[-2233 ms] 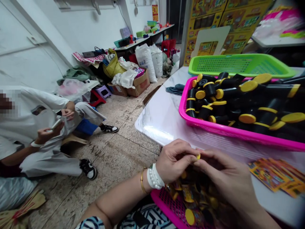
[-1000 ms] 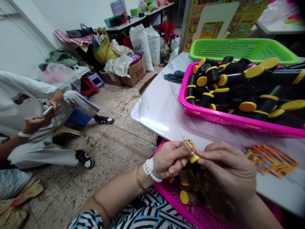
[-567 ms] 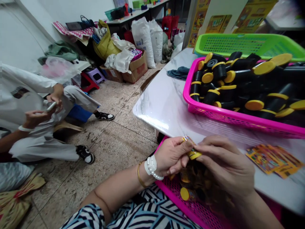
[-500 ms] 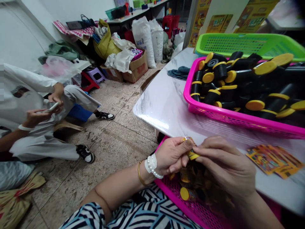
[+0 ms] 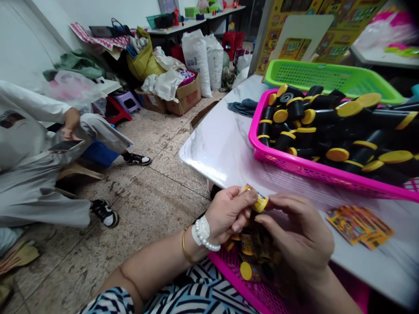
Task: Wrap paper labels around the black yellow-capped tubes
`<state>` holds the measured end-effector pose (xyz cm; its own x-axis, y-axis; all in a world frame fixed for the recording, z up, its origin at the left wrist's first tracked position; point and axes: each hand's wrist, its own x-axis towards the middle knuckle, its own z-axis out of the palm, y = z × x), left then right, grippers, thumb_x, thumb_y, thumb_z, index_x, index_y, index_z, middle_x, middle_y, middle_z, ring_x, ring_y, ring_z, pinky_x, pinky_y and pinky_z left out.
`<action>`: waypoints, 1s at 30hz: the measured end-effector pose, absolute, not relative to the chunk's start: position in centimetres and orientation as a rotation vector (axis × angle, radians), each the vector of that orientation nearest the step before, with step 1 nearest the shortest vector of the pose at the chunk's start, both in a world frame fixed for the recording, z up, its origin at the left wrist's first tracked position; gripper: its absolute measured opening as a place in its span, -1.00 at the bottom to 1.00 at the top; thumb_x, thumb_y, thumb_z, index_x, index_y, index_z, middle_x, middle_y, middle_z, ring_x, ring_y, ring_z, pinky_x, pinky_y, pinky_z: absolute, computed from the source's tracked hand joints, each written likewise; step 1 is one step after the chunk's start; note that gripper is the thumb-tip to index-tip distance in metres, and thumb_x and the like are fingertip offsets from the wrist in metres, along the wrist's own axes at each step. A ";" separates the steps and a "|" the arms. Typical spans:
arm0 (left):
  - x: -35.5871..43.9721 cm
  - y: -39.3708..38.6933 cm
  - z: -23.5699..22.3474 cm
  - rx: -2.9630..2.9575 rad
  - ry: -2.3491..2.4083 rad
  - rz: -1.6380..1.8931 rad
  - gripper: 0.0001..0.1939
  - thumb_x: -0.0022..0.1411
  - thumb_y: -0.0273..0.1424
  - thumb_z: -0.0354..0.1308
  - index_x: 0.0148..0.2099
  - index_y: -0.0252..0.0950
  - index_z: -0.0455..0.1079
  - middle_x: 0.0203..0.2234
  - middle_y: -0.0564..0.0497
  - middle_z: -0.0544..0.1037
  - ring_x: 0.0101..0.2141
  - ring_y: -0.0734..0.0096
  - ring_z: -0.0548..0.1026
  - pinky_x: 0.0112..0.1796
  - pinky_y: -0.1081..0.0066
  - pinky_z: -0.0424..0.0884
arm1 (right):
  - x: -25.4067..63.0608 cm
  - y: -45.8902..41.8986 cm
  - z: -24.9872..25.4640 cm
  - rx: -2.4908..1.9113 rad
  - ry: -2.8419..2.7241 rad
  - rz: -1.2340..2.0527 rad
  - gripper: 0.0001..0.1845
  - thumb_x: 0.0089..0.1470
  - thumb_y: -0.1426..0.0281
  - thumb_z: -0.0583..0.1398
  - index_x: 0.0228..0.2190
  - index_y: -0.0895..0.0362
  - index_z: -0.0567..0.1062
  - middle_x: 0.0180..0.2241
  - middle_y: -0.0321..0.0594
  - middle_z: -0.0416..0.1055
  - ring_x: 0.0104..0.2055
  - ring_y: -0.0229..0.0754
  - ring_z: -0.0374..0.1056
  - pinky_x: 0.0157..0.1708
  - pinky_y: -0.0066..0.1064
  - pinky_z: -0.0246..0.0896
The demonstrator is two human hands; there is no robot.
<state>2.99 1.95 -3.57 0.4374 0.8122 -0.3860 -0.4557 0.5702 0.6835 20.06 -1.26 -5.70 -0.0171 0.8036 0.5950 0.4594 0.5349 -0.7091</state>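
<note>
My left hand [image 5: 231,211] is closed around a small canister [image 5: 261,204] with a yellow printed label, its thumb lying along the label. My right hand [image 5: 299,231] has thumb and fingertips at the canister's right end, around its edge. Below both hands a pink lap basket [image 5: 235,279] holds several labelled canisters, one showing a yellow lid [image 5: 246,271]. Right of my hands, printed orange-yellow stickers [image 5: 360,224] lie fanned out on the white table [image 5: 216,148].
A pink basket [image 5: 294,163] of black canisters with yellow lids stands on the table, a green basket [image 5: 330,74] behind it. A dark cloth [image 5: 242,107] lies near the table's far edge. At left a seated person [image 5: 36,144] holds a phone. White sacks [image 5: 198,61] and cartons stand behind.
The canister has tilted so more of its label shows, and my right thumb and fingers have spread slightly. The seated person has lowered the phone. The view has shifted a little.
</note>
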 end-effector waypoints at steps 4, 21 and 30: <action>3.2 2.2 -3.9 0.598 0.751 0.802 -0.56 0.14 -0.07 0.35 -0.36 -0.32 0.29 -0.71 0.23 0.39 -0.86 0.76 0.12 -0.82 0.65 -0.08 | 19.8 -1.2 -6.0 -1.171 -1.647 0.387 -0.64 0.04 0.50 0.40 -0.11 0.02 0.56 -0.26 -0.23 0.54 -0.26 -0.15 0.48 -0.25 -0.28 0.45; 2.6 1.7 -4.4 0.623 0.671 0.652 -0.53 0.24 0.02 0.23 -0.33 -0.34 0.33 -0.74 0.18 0.41 -0.88 0.71 0.10 -0.84 0.63 -0.10 | 21.0 -0.5 -4.4 -1.047 -1.680 0.635 -0.71 0.05 0.53 0.38 -0.18 -0.03 0.65 -0.33 -0.25 0.46 -0.32 -0.21 0.42 -0.38 -0.37 0.38; 1.1 -0.5 -5.5 0.851 0.715 0.382 -0.44 0.31 0.14 0.01 -0.13 -0.31 0.30 -0.70 0.17 0.41 -0.84 0.61 0.18 -0.80 0.61 -0.06 | 21.4 -3.1 -2.4 -0.931 -1.995 0.543 -0.68 0.13 0.46 0.33 -0.06 0.03 0.62 -0.34 -0.19 0.54 -0.34 -0.17 0.46 -0.38 -0.33 0.43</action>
